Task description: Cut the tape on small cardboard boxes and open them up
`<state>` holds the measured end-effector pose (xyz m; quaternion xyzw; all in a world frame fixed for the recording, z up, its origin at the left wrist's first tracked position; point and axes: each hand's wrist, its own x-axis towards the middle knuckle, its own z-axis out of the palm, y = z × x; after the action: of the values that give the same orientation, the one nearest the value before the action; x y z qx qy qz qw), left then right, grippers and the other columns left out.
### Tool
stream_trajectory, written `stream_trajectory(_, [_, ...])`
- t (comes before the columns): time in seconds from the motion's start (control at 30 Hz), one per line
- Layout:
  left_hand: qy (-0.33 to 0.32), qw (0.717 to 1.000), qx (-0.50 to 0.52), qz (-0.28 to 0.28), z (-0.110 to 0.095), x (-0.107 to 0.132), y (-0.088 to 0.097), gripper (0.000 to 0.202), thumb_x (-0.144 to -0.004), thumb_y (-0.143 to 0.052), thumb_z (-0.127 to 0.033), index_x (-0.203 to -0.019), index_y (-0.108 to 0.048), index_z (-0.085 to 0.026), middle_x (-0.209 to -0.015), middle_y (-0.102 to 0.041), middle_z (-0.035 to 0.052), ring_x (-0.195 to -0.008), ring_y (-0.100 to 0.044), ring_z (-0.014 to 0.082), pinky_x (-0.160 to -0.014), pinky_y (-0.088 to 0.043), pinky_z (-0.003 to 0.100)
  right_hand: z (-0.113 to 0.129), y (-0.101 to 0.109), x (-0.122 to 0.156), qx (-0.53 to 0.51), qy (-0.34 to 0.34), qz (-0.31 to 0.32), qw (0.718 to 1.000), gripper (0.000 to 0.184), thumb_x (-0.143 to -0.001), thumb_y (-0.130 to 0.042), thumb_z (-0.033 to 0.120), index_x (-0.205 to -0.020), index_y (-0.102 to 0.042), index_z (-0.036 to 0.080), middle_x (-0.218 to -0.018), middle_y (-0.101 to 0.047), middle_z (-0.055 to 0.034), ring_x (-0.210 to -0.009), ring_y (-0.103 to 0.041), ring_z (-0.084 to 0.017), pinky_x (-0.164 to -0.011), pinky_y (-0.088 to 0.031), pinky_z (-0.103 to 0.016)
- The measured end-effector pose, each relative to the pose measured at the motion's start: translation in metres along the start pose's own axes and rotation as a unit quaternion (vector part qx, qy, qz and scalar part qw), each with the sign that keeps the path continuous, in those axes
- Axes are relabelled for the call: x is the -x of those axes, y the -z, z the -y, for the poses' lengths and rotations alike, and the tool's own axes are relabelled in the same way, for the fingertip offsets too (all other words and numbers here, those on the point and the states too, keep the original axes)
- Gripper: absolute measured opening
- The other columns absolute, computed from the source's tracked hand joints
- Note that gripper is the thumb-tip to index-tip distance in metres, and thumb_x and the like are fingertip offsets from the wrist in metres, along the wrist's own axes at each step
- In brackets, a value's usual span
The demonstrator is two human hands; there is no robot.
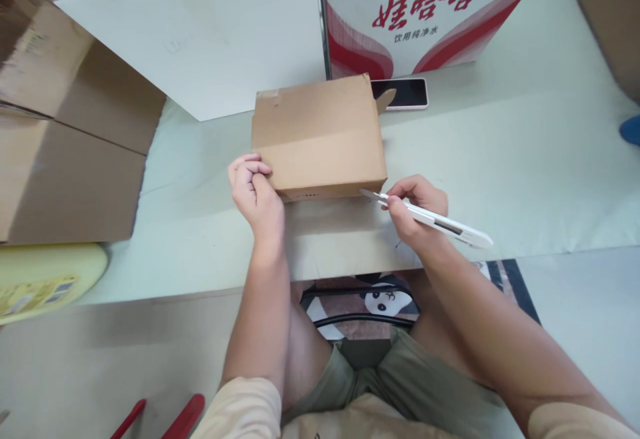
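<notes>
A brown cardboard box (320, 134) rests on the pale green tabletop, a small flap sticking out at its right side. My left hand (256, 192) grips the box's near left corner, fingers curled against it. In my right hand (417, 206) is a white utility knife (445, 223), held between thumb and fingers. Its blade is out and points left, with the tip at the box's near edge, close to the right corner. Whether the blade has gone into the cardboard I cannot tell.
Behind the box lies a phone (407, 93), partly covered by it. A white carton (200, 39) and a red-and-white water carton (425, 16) stand at the back. Brown cartons (75, 179) are stacked at left, by a yellow container (50, 279). A blue object (631, 130) shows far right.
</notes>
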<state>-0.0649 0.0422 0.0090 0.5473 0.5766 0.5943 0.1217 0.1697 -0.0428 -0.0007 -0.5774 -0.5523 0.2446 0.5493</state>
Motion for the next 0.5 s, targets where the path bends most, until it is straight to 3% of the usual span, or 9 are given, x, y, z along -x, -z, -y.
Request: stream_trajectory(0.5, [0.012,1.000,0.001,0.003,0.0003,0.0001,0.0001,0.026,-0.085,-0.041,-0.002,-0.074,-0.054,-0.022,-0.099,-0.060,0.0056,-0.110,-0.064,0.0169,-0.116,-0.046,0.036,-0.0029,-0.0041,-0.0004,-0.073,0.004,-0.020,0.997,0.034,-0.094,-0.064,0.054,-0.079,-0.068,0.024,-0.057,-0.069,0.0022,-0.049,-0.063,-0.015,-0.049,-0.047,-0.028])
